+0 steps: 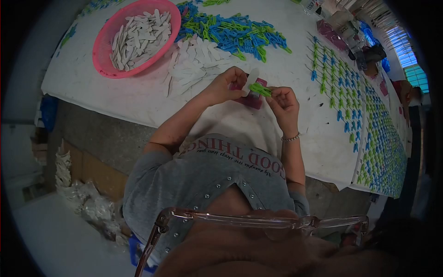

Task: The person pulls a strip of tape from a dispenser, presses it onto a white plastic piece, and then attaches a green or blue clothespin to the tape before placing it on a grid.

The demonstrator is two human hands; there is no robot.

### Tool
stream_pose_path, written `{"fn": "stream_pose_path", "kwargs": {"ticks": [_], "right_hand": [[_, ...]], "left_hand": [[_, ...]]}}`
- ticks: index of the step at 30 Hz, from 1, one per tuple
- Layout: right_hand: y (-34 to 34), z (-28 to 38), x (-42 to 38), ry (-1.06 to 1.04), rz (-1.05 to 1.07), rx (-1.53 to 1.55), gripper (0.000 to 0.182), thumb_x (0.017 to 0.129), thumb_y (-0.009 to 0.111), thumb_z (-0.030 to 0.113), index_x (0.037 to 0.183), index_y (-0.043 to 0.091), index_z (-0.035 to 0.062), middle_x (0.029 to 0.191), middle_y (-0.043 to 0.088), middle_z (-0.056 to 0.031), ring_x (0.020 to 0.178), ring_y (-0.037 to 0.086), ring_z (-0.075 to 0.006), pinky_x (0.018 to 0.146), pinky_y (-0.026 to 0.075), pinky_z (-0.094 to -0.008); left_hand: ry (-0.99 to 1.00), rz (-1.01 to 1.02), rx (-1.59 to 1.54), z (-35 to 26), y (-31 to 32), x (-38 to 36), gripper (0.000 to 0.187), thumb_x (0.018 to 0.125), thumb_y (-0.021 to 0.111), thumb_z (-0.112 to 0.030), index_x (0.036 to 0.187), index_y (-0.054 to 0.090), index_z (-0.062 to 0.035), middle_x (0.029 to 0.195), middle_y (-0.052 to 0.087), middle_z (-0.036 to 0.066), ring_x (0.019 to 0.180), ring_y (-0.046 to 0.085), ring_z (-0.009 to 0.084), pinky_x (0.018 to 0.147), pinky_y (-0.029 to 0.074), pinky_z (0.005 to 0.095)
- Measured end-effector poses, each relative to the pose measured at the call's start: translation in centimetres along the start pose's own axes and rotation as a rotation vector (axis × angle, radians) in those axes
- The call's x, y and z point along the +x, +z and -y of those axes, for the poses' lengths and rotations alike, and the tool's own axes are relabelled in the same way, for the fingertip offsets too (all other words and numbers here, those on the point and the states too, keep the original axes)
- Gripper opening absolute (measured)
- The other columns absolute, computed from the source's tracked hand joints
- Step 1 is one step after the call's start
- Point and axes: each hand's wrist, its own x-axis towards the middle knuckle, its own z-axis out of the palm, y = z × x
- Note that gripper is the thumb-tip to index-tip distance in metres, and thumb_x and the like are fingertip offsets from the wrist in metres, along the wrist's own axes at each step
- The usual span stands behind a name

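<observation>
The green clothespin (260, 89) lies with its long axis running from upper left to lower right, between your hands above the magenta block (254, 99). Your right hand (284, 102) pinches its right end; your left hand (229, 84) closes on a white strip (252, 78) touching its left end.
</observation>
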Motion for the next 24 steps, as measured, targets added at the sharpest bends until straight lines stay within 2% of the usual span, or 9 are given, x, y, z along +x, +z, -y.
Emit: {"fn": "stream_pose_path", "kwargs": {"ticks": [8, 10, 12, 14, 16, 19, 21, 22, 24], "right_hand": [[0.4, 0.4, 0.1, 0.008, 0.021, -0.025, 0.027, 0.083, 0.061, -0.005, 0.108, 0.051, 0.0010, 0.108, 0.060, -0.0074, 0.093, 0.058, -0.0101, 0.082, 0.048, -0.0228], [0.7, 1.2, 0.1, 0.079, 0.040, 0.099, 0.026, 0.086, 0.060, 0.001, 0.111, 0.052, 0.0003, 0.102, 0.061, -0.0055, 0.092, 0.059, -0.0114, 0.081, 0.049, -0.0246], [-0.3, 0.2, -0.3, 0.268, -0.006, 0.121, 0.024, 0.088, 0.060, 0.006, 0.111, 0.055, 0.0006, 0.098, 0.062, -0.0047, 0.086, 0.060, -0.0124, 0.076, 0.050, -0.0261], [-0.4, 0.0, -1.0, 0.377, -0.052, 0.329, 0.018, 0.088, 0.060, 0.007, 0.105, 0.058, 0.0013, 0.093, 0.062, -0.0049, 0.077, 0.059, -0.0120, 0.070, 0.050, -0.0252], [-0.9, 0.1, -1.9, 0.431, -0.085, 0.374, 0.014, 0.087, 0.061, 0.006, 0.101, 0.060, 0.0016, 0.087, 0.062, -0.0046, 0.069, 0.057, -0.0112, 0.065, 0.049, -0.0250], [-2.1, -0.9, -3.3, 0.390, -0.146, 0.375, 0.011, 0.086, 0.062, 0.007, 0.096, 0.061, 0.0020, 0.081, 0.062, -0.0041, 0.065, 0.057, -0.0104, 0.062, 0.048, -0.0241], [-3.2, -1.0, -4.6, 0.335, -0.222, 0.405, 0.010, 0.086, 0.062, 0.006, 0.095, 0.061, 0.0020, 0.080, 0.062, -0.0039, 0.064, 0.056, -0.0104, 0.060, 0.048, -0.0240], [-3.9, -1.1, -5.1, 0.299, -0.259, 0.438, 0.009, 0.086, 0.061, 0.005, 0.095, 0.061, 0.0020, 0.079, 0.062, -0.0037, 0.063, 0.056, -0.0105, 0.059, 0.048, -0.0239], [-6.2, -0.8, -6.7, 0.205, -0.389, 0.302, 0.009, 0.086, 0.061, 0.005, 0.095, 0.061, 0.0015, 0.079, 0.063, -0.0038, 0.063, 0.057, -0.0105, 0.058, 0.048, -0.0240]], "left_hand": [[-0.001, 0.008, 0.039, 0.0, 0.1, -0.2, 0.038, 0.073, 0.068, -0.002, 0.106, 0.048, -0.0071, 0.087, 0.053, -0.001, 0.080, 0.050, 0.0079, 0.071, 0.041, 0.0230], [0.034, 0.009, 0.080, 0.3, 0.2, 0.1, 0.039, 0.074, 0.068, -0.002, 0.107, 0.048, -0.0071, 0.087, 0.053, -0.001, 0.081, 0.051, 0.0079, 0.071, 0.041, 0.0230], [0.071, 0.021, 0.081, 0.6, 0.7, 0.2, 0.040, 0.074, 0.067, 0.000, 0.108, 0.047, -0.0070, 0.088, 0.054, 0.000, 0.083, 0.051, 0.0080, 0.073, 0.042, 0.0231], [0.049, 0.062, 0.076, 0.3, 1.3, 0.3, 0.041, 0.073, 0.066, 0.002, 0.108, 0.046, -0.0071, 0.092, 0.055, 0.001, 0.088, 0.052, 0.0093, 0.078, 0.042, 0.0246], [0.028, 0.166, 0.064, 0.2, 1.8, 0.7, 0.042, 0.072, 0.066, 0.003, 0.107, 0.046, -0.0072, 0.095, 0.055, 0.001, 0.090, 0.053, 0.0103, 0.081, 0.043, 0.0259], [-0.037, 0.239, -0.029, 0.4, 2.6, 1.6, 0.052, 0.072, 0.065, 0.002, 0.119, 0.044, -0.0065, 0.103, 0.053, 0.003, 0.100, 0.050, 0.0134, 0.091, 0.038, 0.0279], [0.127, 0.189, 0.216, -0.1, 3.3, 2.2, 0.063, 0.072, 0.067, -0.001, 0.129, 0.039, -0.0071, 0.120, 0.050, 0.009, 0.114, 0.046, 0.0194, 0.099, 0.035, 0.0328], [0.141, 0.217, 0.212, 0.0, 3.1, 2.5, 0.063, 0.072, 0.067, -0.001, 0.129, 0.039, -0.0071, 0.120, 0.050, 0.009, 0.114, 0.046, 0.0194, 0.099, 0.035, 0.0328], [0.193, 0.021, 0.427, 1.0, 1.5, 3.3, 0.069, 0.071, 0.072, -0.005, 0.132, 0.039, -0.0051, 0.131, 0.044, 0.013, 0.119, 0.044, 0.0254, 0.100, 0.036, 0.0373]]}}
